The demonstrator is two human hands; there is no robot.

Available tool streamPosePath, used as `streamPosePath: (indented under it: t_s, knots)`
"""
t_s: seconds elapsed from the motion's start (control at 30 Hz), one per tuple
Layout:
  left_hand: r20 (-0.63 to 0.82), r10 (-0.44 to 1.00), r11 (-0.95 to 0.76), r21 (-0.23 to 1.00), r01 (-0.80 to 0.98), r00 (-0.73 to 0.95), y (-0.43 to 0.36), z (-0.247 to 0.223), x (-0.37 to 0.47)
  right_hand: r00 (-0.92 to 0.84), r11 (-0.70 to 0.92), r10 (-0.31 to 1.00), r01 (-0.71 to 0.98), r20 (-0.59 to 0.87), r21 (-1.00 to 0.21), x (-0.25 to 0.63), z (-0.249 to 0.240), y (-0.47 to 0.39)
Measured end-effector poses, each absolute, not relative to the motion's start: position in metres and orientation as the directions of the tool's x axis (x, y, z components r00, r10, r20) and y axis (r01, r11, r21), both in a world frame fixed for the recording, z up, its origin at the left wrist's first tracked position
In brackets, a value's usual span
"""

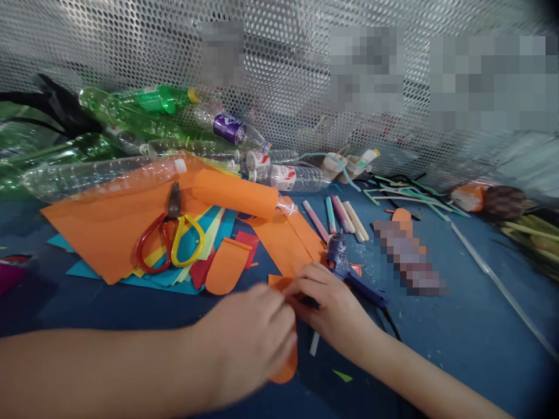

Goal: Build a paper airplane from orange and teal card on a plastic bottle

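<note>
Orange paper piece (286, 361) runs lengthwise towards us between our hands, left hand (248, 343) and right hand (332, 305) both pinching its upper end shut.

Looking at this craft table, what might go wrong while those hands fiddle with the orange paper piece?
1. The blue glue gun lies right against the right hand; if it is hot, fingers could get burned.
2. Both the right hand and the left hand pinch the rounded orange paper cutout, which may crease or tear.
3. The red-and-yellow-handled scissors lie among loose coloured sheets, easy to knock.
</note>
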State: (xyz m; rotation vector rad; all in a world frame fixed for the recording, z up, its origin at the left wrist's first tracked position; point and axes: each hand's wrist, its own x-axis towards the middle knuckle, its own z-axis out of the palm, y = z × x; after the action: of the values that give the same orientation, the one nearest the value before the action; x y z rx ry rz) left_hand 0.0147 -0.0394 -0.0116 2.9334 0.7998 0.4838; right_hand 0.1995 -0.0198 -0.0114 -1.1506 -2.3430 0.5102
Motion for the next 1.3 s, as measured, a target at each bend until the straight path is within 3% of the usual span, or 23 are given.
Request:
streamPosePath:
  t_s: [0.13,0.27,0.57,0.93,1.3]
  knots:
    - [0.172,0.708,-0.686,0.396,0.61,0.685,-0.003,-0.003,0.005,-0.514,0.555,0.823,0.64,0.242,-0.531,0.2,-0.009,-0.019]
    - [0.092,0.747,-0.611,0.485,0.625,0.659,0.007,-0.005,0.003,-0.488,0.494,0.854,0.657,0.179,-0.569,0.204,-0.003,-0.018]
    - [0.076,0.742,-0.605,0.504,0.617,0.666,-0.004,-0.006,0.005,-0.515,0.52,0.841,0.684,0.166,-0.512,0.206,-0.007,-0.016]
    - [0.069,0.731,-0.6,0.54,0.591,0.679,-0.001,-0.007,0.003,-0.484,0.467,0.865,0.679,0.133,-0.566,0.202,-0.004,-0.02]
    - [0.066,0.692,-0.629,0.545,0.555,0.719,0.003,-0.005,0.003,-0.555,0.544,0.815,0.638,0.164,-0.545,0.205,-0.008,-0.021]
